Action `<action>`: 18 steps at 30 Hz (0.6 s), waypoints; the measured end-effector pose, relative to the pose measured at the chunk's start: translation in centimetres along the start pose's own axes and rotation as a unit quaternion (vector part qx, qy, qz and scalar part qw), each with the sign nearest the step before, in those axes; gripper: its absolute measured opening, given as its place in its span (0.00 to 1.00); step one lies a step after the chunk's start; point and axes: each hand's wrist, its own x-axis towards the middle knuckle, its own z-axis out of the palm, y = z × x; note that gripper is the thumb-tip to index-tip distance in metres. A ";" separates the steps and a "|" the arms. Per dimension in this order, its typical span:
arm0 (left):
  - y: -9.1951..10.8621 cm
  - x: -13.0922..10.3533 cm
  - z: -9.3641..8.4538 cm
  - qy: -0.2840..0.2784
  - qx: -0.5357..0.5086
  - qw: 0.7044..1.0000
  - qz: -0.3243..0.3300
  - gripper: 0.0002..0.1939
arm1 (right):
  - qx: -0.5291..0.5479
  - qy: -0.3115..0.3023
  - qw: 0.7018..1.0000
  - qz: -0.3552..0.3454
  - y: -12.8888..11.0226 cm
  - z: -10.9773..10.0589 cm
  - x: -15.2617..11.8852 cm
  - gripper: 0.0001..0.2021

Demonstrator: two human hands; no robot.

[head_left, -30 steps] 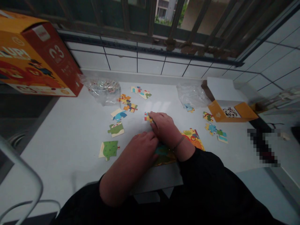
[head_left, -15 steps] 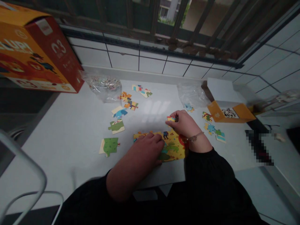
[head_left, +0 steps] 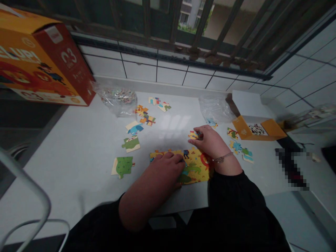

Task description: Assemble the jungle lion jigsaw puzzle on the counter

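My left hand (head_left: 166,171) lies spread over the left part of a yellow picture sheet (head_left: 194,169) showing a green crocodile. Just above the sheet's upper right part, my right hand (head_left: 208,140) pinches a small colourful puzzle piece (head_left: 193,134) between thumb and fingers. Left of the sheet lie a green puzzle piece (head_left: 123,166), a green and cream piece (head_left: 131,142) and a blue elephant piece (head_left: 134,128). Farther back are orange and yellow pieces (head_left: 148,120).
A large orange box (head_left: 65,63) stands at the back left beside a plastic bag (head_left: 119,101) of pieces. At the right are a clear bag (head_left: 216,106), an open orange box (head_left: 244,129) and several loose pieces (head_left: 235,146).
The view has shifted slightly. My right hand still pinches the piece, of which more now shows. My left hand has stayed on the sheet.
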 end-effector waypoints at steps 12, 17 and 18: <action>0.1 0.2 -0.3 -0.016 0.001 1.000 -0.010 0.27 | 0.119 0.031 0.992 0.032 -1.1 -0.3 -0.2 0.13; 0.4 0.5 -1.0 -0.032 -0.005 0.999 -0.022 0.26 | 0.285 -0.078 0.955 -0.005 -3.9 0.6 -0.4 0.13; 0.4 0.5 -1.0 -0.032 -0.004 0.999 -0.022 0.25 | 0.289 -0.098 0.952 -0.014 -4.2 0.8 -0.5 0.13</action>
